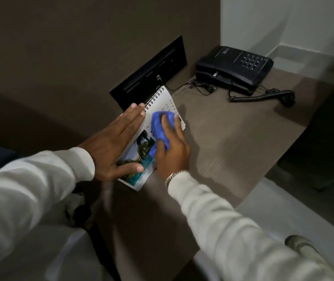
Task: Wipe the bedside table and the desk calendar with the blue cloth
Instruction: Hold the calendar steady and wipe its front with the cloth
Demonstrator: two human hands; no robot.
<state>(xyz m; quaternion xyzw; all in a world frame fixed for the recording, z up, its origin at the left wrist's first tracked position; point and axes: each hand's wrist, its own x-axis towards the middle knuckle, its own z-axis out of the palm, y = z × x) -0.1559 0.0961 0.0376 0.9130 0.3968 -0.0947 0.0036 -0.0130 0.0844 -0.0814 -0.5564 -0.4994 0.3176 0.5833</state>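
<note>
the white spiral-bound desk calendar lies flat on the brown wood-grain bedside table, its black wire binding running along the edge nearest the wall. the page facing up shows a grid of small dark numerals at the far end and a colour photo of palm trees and turquoise water at the near end. the crumpled blue cloth sits bunched in the middle of that page, covering part of the grid and the top of the photo.

the right hand presses down on the cloth with fingers curled loosely over it, gripping the bunch from above; a pale metal bracelet shows at its wrist. the left hand lies spread flat just to the left of the cloth, fingers straight along the binding edge and thumb across the photo, pinning the calendar and grasping nothing. both arms wear white knit sleeves.

beyond the right hand, well apart from it, a black corded telephone rests on the table, its coiled cord trailing beside it. past the left fingertips a black wall panel is set in the brown wall.
</note>
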